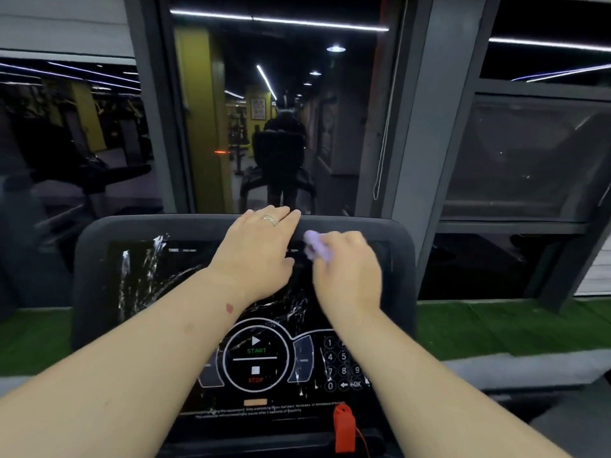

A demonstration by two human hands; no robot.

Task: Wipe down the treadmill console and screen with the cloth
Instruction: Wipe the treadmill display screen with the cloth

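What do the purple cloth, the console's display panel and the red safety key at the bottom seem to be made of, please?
The cloth, bunched in the right hand, looks like soft fabric, possibly microfibre; blur hides its weave. The display panel looks like glossy black plastic or glass: it shows bright streaky reflections. The safety key looks like smooth moulded plastic with a slight sheen.

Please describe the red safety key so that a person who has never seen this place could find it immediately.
Start at the dark treadmill console in front of the person and go below the round START and STOP dial. Under the line of small warning text, right of centre, stands the safety key. It is the only bright red piece there, with a thin red cord at its side.
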